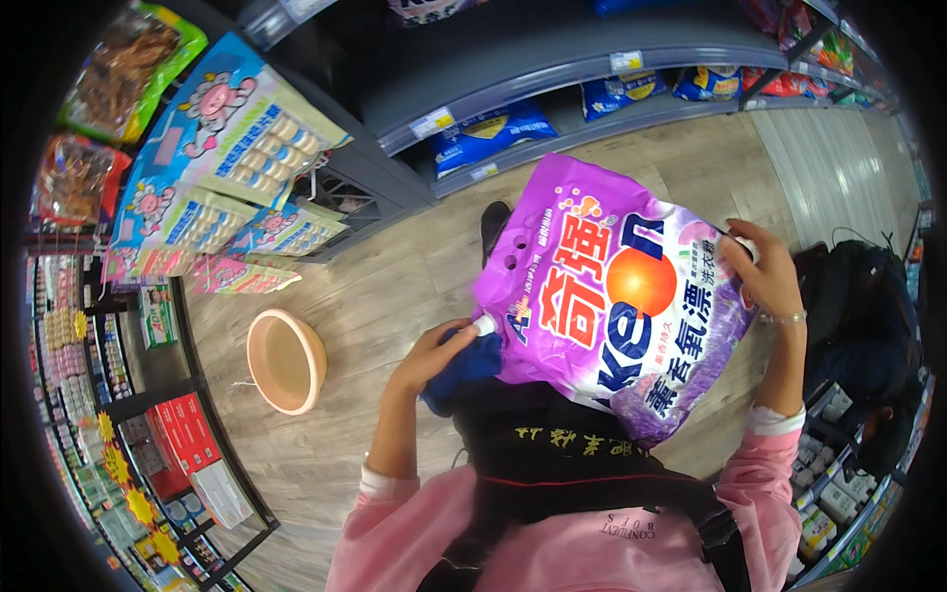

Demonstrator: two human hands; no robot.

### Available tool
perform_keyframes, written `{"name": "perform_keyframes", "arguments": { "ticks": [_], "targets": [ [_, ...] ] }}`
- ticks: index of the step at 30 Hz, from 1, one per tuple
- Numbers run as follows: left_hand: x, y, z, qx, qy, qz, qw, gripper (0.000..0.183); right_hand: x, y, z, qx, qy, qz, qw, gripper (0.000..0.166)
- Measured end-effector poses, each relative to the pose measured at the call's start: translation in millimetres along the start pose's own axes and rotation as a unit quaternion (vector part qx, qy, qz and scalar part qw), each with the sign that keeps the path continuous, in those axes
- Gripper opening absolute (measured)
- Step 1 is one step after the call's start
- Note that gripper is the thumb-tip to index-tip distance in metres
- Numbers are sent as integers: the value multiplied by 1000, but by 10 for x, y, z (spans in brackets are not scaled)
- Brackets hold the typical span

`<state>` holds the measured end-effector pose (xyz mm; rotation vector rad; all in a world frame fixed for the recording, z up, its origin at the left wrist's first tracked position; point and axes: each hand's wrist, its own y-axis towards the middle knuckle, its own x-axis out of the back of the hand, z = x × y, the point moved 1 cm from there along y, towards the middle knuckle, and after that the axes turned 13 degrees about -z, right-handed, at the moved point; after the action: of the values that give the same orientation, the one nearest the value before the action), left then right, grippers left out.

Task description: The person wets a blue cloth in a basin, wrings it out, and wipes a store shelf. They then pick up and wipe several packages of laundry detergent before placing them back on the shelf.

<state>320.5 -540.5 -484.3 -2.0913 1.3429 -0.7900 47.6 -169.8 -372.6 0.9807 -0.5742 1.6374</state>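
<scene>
A large purple-and-white Keon bag of laundry powder [614, 296] is held up in front of my body, tilted, its printed front facing up. My left hand [440, 351] grips its left edge near the punched handle holes, and a blue cloth [466, 366] hangs under that hand. On the opposite edge my right hand [762, 270] is closed on the bag. Each hand shows a small white piece at the thumb or fingertips. A black apron [547, 436] with yellow writing lies below the bag.
Ahead stands a grey metal shelf [518, 78] with blue bags [492, 133] on its lower levels. A peach plastic basin [286, 361] rests on the wood-look floor to the left. Hanging snack packs [244, 140] and stocked shelves line the left. Dark-clothed person [858, 318] is close at right.
</scene>
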Motion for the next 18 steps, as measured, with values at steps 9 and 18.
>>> {"name": "perform_keyframes", "arguments": {
  "ticks": [9,18],
  "targets": [
    [-165,331,-69,-199,185,-15,962,65,-39,228,-55,-3,-86,162,983,88],
    [-135,1102,-472,-286,225,-54,930,38,-107,-422,8,-94,0,23,995,71]
  ]
}}
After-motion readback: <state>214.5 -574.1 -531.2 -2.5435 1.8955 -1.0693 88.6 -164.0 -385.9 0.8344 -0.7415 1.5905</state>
